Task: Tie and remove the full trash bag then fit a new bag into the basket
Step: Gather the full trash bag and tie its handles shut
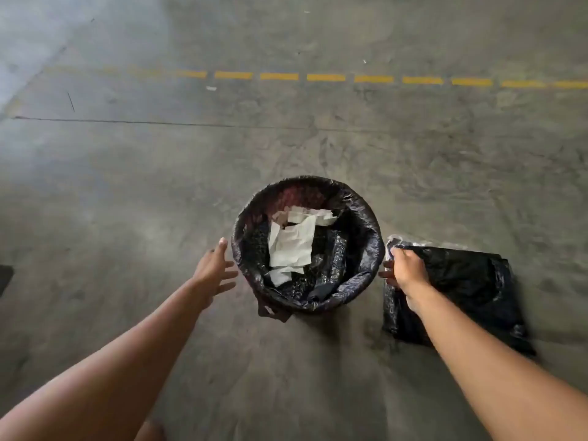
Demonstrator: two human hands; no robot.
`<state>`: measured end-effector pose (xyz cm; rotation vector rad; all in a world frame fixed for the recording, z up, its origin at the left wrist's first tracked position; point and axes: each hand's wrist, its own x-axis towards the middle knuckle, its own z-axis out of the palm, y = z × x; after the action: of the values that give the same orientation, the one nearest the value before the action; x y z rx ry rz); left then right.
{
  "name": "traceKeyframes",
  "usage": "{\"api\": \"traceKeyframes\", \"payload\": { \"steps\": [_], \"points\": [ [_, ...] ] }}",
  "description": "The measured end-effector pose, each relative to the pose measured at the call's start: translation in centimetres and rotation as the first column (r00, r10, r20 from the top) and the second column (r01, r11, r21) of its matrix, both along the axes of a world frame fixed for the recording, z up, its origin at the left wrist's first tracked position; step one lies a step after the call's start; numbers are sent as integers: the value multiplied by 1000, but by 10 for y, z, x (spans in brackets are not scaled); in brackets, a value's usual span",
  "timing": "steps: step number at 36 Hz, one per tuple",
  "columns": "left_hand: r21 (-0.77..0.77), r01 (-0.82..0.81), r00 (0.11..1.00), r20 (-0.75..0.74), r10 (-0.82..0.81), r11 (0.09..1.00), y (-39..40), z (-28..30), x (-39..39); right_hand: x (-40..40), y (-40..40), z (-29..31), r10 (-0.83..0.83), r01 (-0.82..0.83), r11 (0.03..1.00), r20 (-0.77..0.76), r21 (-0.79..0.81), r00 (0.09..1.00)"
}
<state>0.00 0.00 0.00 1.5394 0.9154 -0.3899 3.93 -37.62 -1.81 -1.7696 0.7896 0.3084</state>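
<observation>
A round basket (372,249) stands on the concrete floor, lined with a black trash bag (345,198) whose edge is folded over the rim. White crumpled paper (294,241) and dark scraps lie inside. My left hand (211,270) hovers just left of the rim, fingers spread, holding nothing. To the right of the basket lies a folded new black bag (467,281) flat on the floor. My right hand (404,268) rests on its left edge, between it and the basket, fingers curled down; whether it grips the bag or only touches it is unclear.
The grey concrete floor (159,186) stretches all around. A dashed yellow line (326,78) crosses it farther away. A dark object (4,276) shows at the left edge of the view.
</observation>
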Motion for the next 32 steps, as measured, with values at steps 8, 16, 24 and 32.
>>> {"api": "traceKeyframes", "payload": {
  "steps": [8, 16, 24, 32],
  "points": [
    [-112, 7, 996, 84, 3, 994, 3, -47, 36, 34, 22, -18, -117, 131, 952, -67, 276, 991],
    [-318, -130, 971, 149, 185, 939, 23, -49, 43, 27, 10, -9, -138, 159, 945, -90, 286, 986],
    [-333, -190, 926, 252, 282, 924, 49, -34, 64, 48, -12, 1, -253, 218, 939, 104, 265, 962],
    [-294, 12, 978, 203, 50, 956, 48, -15, 52, 46, -14, 14, -109, 69, 935, 96, 349, 989]
  ]
}}
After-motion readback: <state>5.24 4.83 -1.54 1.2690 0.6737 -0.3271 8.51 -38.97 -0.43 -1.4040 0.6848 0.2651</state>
